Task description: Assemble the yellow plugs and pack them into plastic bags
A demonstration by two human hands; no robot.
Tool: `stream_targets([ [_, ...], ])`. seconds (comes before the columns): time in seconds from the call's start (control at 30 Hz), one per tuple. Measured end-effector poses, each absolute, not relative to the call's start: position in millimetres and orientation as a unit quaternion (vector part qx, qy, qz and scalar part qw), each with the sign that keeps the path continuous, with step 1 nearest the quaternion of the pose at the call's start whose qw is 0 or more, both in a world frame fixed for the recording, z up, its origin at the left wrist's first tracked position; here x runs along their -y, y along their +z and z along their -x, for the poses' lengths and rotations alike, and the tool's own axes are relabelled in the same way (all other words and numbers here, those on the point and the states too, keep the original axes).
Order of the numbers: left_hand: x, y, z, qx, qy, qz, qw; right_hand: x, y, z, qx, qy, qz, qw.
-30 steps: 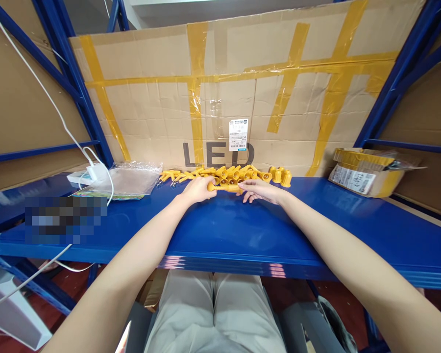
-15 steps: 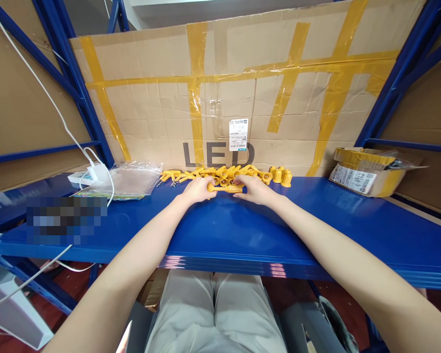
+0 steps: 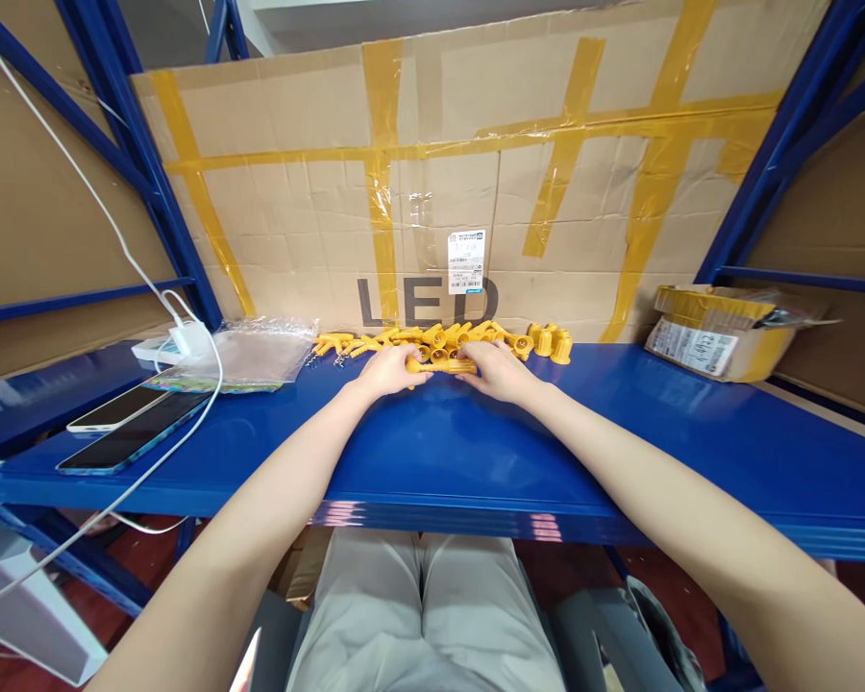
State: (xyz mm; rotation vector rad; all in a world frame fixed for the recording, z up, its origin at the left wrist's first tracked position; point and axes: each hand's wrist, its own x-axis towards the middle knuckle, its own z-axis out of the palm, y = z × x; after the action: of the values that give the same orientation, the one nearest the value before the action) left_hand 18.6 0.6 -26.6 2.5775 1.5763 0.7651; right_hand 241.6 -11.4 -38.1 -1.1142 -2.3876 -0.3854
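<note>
The biggest thing on my feed is the tall cardboard panel [image 3: 281,231], printed LED and crossed with yellow tape, which walls off the far side. Before it the blue table [image 3: 439,461] spans nearly the whole view; its front edge runs just above the person's lap [image 3: 418,605], and a broad stretch of blue surface lies between that edge and the hands. Sideways to the right I have room as far as the taped carton [image 3: 721,338]. On the left my limits are a clear plastic bag [image 3: 266,354], a white plug [image 3: 193,338] and two phones [image 3: 134,437], with a white cable [image 3: 144,478] crossing the nearer phone and dropping over the front edge. Straight ahead is tight: a heap of yellow parts [image 3: 468,334] sits just beyond the hands, near the foot of the panel, with several yellow caps [image 3: 560,346] upright at its right end

My left grip [image 3: 390,370] and right grip [image 3: 501,372] face each other near the middle, both grasping one slim yellow piece [image 3: 443,366]. It lies roughly level between them, just in front of the heap, its rounded end at the left and its ribbed end at the right

I can't tell whether the piece touches the table; both its ends are partly covered, the hands mask some parts behind, the label's [image 3: 466,261] small print is unreadable, and both arms are cut off below
</note>
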Motion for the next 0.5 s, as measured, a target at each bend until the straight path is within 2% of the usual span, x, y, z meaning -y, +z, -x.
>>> stream_targets([
  [0.5,-2.0,-27.8,-18.3,-0.504,0.256,-0.825,0.014,12.3,-39.0,-240.8,0.874,-0.089,0.414,0.237],
])
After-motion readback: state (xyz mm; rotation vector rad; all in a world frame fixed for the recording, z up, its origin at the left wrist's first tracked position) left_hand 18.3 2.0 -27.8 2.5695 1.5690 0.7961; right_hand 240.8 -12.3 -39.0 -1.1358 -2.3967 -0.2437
